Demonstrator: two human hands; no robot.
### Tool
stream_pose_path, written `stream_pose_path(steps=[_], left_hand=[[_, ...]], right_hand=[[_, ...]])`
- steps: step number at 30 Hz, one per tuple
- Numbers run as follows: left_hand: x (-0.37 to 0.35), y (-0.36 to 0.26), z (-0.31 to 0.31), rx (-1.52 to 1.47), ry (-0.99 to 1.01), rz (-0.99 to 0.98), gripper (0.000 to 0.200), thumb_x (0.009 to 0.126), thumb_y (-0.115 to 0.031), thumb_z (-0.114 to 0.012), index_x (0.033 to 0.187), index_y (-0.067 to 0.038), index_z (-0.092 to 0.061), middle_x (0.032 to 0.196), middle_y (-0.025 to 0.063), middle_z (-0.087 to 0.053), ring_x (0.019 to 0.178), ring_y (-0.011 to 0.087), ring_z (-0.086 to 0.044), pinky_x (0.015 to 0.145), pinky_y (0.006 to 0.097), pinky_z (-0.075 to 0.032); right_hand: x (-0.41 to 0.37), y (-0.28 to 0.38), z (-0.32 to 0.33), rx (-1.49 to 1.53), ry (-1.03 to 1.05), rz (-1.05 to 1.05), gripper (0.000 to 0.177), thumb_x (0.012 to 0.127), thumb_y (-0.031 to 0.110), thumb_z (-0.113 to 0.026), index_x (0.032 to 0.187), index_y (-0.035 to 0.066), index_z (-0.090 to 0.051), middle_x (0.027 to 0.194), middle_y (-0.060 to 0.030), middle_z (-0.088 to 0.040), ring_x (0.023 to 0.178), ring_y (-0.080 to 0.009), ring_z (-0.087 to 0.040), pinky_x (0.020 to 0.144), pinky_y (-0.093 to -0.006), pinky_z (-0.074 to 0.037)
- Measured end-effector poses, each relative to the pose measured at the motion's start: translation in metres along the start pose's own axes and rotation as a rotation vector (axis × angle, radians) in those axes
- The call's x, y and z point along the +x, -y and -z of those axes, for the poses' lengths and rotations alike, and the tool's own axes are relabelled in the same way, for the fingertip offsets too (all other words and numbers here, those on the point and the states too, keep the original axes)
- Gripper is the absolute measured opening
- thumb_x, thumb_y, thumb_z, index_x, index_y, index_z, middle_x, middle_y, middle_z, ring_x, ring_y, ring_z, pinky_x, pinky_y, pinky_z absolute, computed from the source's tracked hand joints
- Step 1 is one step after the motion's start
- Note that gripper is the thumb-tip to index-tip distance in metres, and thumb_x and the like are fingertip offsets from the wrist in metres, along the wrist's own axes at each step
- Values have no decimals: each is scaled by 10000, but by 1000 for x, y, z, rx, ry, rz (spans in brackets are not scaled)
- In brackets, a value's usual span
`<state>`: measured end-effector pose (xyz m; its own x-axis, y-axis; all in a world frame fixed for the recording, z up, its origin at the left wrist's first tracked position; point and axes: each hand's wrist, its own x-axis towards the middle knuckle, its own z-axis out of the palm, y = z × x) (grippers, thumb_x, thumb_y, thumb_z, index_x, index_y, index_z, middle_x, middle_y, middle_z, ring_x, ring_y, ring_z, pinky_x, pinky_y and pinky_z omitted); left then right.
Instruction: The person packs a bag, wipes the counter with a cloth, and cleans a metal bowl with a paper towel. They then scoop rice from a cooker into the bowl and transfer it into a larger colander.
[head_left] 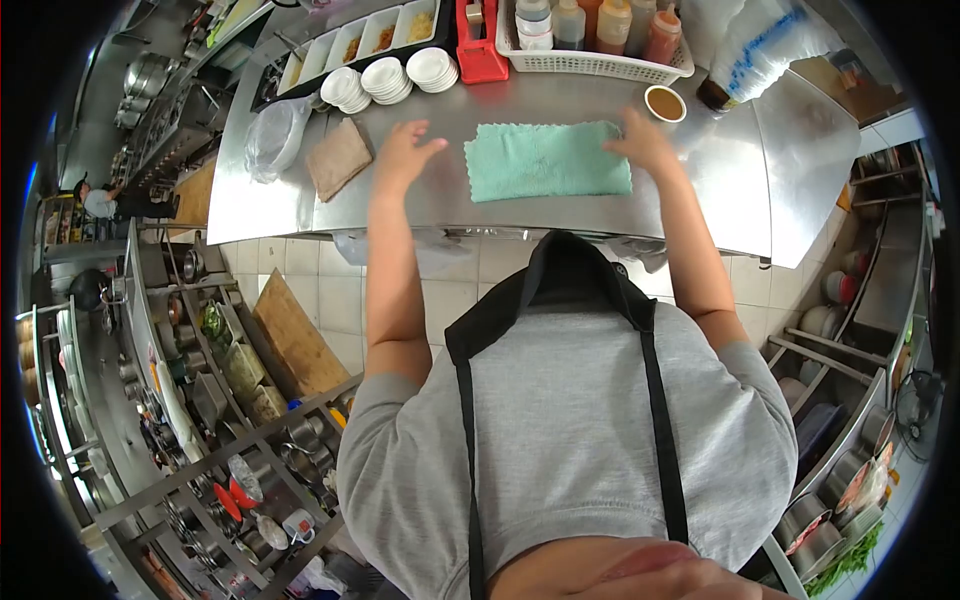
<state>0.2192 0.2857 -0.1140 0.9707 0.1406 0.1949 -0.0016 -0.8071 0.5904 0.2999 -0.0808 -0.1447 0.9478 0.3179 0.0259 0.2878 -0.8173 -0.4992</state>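
While the left hand [403, 160] hovers or rests with fingers loosely spread between a folded brown cloth [340, 160] and a mint-green cloth [550, 162], the right hand [648, 147], thumb parted from fingers, overlaps the green cloth's right end; contact is unclear. That green cloth lies flat at upper center on a steel bench [730, 178]. It looks light, soft and floppy, best held by its scalloped corners. Its lower edge nears the bench's front edge; a sauce cup [664, 104] crowds the upper right, with more room leftward.
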Motion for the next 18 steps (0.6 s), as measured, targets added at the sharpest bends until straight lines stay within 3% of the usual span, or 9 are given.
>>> stream_pose_path(steps=[1,4,6,8,10,12,15,18], left_hand=[[6,19,6,53,-49,29,421,740,-328,-690,1018,-19,-621,972,127,-631,929,260,-582,816,343,-450],[12,70,36,133,-80,212,414,772,-352,-643,1014,-17,-623,1026,142,-615,967,281,-567,843,362,-440],[19,119,50,286,-135,178,364,820,-314,-589,1047,-30,-612,1076,157,-593,991,316,-550,857,375,-429],[22,167,47,472,-168,207,396,856,-326,-527,1142,-55,-560,1179,156,-541,1086,336,-494,915,396,-388],[25,182,30,595,-198,223,440,886,-348,-460,1234,-81,-490,1278,155,-467,1180,352,-414,972,425,-331],[10,175,15,652,-216,236,493,912,-379,-390,1322,-107,-400,1373,151,-372,1272,364,-311,1028,461,-260],[-1,163,13,665,-75,218,528,930,-408,-314,1379,-130,-312,1441,130,-263,1336,346,-191,1062,511,-162],[-32,142,3,565,-57,-1,518,930,-368,-329,1390,-130,-299,1441,132,-263,1332,355,-201,1056,538,-151]], right_hand=[[3,-1,-8,-123,10,-42,574,644,171,-736,1143,32,-489,946,-186,-589,799,-301,-595,744,-332,-472],[7,22,-15,376,245,-96,668,625,208,-758,1189,34,-444,973,-216,-570,818,-314,-596,757,-338,-479],[8,71,-11,682,262,-83,624,687,129,-726,1224,43,-422,900,-156,-574,808,-204,-584,718,-300,-472],[-2,121,-11,843,262,121,623,715,230,-717,1231,56,-415,1060,-204,-567,916,-337,-585,811,-387,-469],[-15,153,-28,561,226,311,621,799,351,-630,1295,74,-379,1232,-192,-483,1127,-323,-486,947,-420,-382],[-26,142,-100,-117,-63,542,631,861,461,-487,1347,89,-334,1365,-174,-357,1295,-291,-303,1052,-448,-240],[-41,117,-97,-210,-36,553,603,906,460,-368,1375,88,-297,1417,-155,-288,1347,-265,-201,1089,-444,-154],[-61,56,-55,-257,-48,334,557,918,397,-378,1371,81,-304,1418,-154,-288,1346,-277,-203,1089,-458,-153]])
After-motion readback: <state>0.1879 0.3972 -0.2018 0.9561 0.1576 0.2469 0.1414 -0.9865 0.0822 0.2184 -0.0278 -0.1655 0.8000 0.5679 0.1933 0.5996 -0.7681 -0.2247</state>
